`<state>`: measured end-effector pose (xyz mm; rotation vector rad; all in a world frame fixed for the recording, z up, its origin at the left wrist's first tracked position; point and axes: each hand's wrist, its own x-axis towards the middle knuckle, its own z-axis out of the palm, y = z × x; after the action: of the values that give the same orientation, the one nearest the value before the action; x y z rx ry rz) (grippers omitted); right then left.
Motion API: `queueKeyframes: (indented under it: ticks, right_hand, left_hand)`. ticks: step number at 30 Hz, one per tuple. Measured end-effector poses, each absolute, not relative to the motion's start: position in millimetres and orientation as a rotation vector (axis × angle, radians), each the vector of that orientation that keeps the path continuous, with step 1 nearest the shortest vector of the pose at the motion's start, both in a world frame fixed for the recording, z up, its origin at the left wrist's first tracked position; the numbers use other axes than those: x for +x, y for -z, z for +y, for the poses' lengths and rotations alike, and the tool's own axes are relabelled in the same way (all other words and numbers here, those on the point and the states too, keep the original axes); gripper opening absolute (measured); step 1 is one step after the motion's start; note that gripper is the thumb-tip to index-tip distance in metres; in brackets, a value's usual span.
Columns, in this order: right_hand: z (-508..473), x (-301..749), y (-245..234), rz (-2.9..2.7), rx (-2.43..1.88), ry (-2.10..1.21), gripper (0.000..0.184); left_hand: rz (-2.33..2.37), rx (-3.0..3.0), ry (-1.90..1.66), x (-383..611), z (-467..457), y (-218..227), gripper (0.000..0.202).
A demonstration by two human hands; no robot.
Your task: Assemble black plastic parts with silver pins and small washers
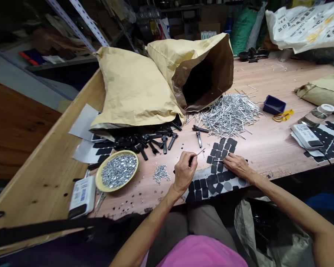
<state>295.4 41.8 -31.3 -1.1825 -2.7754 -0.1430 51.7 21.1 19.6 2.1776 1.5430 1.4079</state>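
My left hand (184,173) is closed in a pinch on a black part with a thin metal pin (199,152) sticking out toward the upper right. My right hand (237,165) rests with fingers bent on a sheet of black square pads (219,174) near the table's front edge, fingertips pressing one pad. A small heap of tiny silver pieces (161,173) lies just left of my left hand. A pile of metal pins (229,113) lies behind the pad sheet. Black plastic parts (153,141) are scattered at the mouth of a paper sack.
A yellow bowl of silver pieces (117,171) stands at left beside a white box (82,195). Two tan paper sacks (139,87) lie at the back, one open. At right are a blue tray (274,105), yellow rubber bands (281,116), another pad sheet (330,138) and a white box (306,134).
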Motion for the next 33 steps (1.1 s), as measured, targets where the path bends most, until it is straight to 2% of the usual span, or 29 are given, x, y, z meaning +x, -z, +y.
queueKeyframes:
  ticks: [5,12,17,20,25,29,33]
  right_hand:
    - [4,298,5,-2.72,-1.361,0.246,0.027]
    - [-125,370,-17,-2.681,-1.873,-0.012,0.03]
    - [-145,374,-19,-2.465,-1.751,0.174,0.042]
    - [-101,330,-23,-2.36,-1.52,0.141,0.035]
    - [-21,196,-14,-2.438,-1.115,-0.292,0.025]
    - [13,103,8,-2.65,-1.251,-0.452,0.023]
    - [15,62,17,-2.853,-1.552,-0.372,0.024]
  left_hand:
    - [1.546,2.094,-1.386,43,1,-25,0.012]
    - [1.586,1.672,-1.363,5,-24,-21,0.017]
    - [1.599,1.472,-1.389,-9,-34,-14,0.016]
    - [1.678,1.353,-1.487,-26,-31,-12,0.017]
    - [1.806,1.183,-1.574,-66,-37,-9,0.023]
    - [1.826,1.139,-1.542,-85,-46,-6,0.026]
    - [1.784,0.985,-1.508,-93,-54,-2,0.025]
